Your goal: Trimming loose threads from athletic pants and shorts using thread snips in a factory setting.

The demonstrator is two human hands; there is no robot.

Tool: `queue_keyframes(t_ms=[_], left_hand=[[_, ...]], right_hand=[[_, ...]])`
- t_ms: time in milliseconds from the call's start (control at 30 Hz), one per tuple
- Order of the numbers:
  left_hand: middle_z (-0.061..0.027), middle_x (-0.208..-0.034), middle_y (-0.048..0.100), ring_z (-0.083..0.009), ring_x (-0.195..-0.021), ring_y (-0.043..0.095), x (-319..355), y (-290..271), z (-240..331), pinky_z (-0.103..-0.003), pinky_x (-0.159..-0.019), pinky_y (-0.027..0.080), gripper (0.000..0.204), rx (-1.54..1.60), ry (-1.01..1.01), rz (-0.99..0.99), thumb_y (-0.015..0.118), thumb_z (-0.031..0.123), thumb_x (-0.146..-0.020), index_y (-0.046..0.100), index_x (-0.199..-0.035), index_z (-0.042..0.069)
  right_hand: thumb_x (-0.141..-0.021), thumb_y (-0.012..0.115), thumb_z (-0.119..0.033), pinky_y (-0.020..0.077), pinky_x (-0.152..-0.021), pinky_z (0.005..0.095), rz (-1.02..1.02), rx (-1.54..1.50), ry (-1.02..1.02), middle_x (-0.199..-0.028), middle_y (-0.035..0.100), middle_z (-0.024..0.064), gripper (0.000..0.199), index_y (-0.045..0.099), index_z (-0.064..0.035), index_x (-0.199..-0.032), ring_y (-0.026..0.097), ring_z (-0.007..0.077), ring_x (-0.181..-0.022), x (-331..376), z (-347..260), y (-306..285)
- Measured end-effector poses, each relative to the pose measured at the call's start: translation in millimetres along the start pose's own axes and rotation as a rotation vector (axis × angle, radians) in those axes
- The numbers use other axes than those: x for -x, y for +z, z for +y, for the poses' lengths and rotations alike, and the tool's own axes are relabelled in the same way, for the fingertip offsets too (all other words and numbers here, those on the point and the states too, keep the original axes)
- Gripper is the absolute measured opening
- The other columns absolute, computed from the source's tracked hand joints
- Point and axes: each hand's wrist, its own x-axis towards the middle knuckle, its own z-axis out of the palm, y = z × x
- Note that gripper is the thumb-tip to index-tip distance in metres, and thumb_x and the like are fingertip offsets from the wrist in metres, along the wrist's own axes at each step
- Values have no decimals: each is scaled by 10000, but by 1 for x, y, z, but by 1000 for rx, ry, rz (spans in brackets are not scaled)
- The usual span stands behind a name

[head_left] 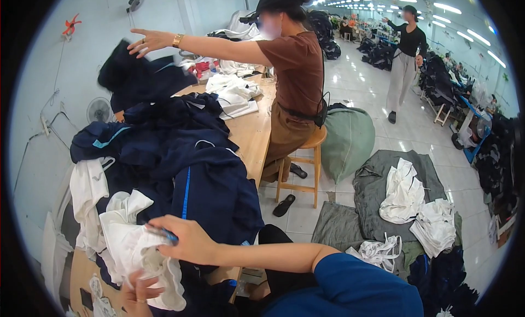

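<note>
My right hand is closed around a small blue and dark tool that looks like thread snips, held over a white garment. Low in the view, my left hand is slightly blurred, fingers apart beside the garment's lower edge. The white cloth is bunched and hangs toward the table's near edge. Behind it lies a large heap of navy garments with bright blue stripes. Another white garment drapes down the heap's left side.
Across the wooden table, a seated person stretches an arm over a blurred navy garment in the air. A wooden stool, green sack and floor piles of white clothes are to the right. Farther back stands another person.
</note>
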Motion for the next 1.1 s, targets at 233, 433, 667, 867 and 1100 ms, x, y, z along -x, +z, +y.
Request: queue_keyframes(t_ms=[233,433,667,867,1100], left_hand=[[-155,-1234,475,-251,-1104,476,-33,-6,-12,-346,-931,354,620,-614,670,706,714,235,-725,409,-1206,-8],[-170,-1237,468,-288,-1142,463,-62,-40,-35,-345,-941,373,669,-455,540,680,645,224,-788,306,-1317,-6],[-82,-955,582,-178,-907,540,-89,-146,10,-259,-817,403,168,-574,555,589,510,33,-852,520,-1010,-21],[-21,-870,550,-113,-840,533,-71,-128,13,-229,-777,413,207,-172,512,370,550,160,-881,534,-1002,-7],[-26,-828,606,-101,-692,570,-56,-202,-33,-200,-627,462,434,-614,-118,531,522,384,-887,541,-1135,28]], right_hand=[[-628,693,-171,458,-581,308,-180,-54,-245,-815,559,87,390,571,-48,-978,585,252,-673,-26,-52,22],[-596,690,-218,430,-532,339,-74,95,-441,-732,531,76,301,596,-63,-836,566,259,-627,-60,-70,22],[-589,640,-265,448,-634,385,10,153,-285,-726,586,175,354,610,9,-812,578,340,-701,-148,-60,10],[-594,637,-266,450,-632,380,-16,124,-304,-707,593,162,306,620,-16,-768,584,332,-701,-132,-70,9],[-584,644,-291,472,-624,385,-196,425,-260,-704,610,128,296,639,-52,-760,599,315,-686,-109,-40,-2]])
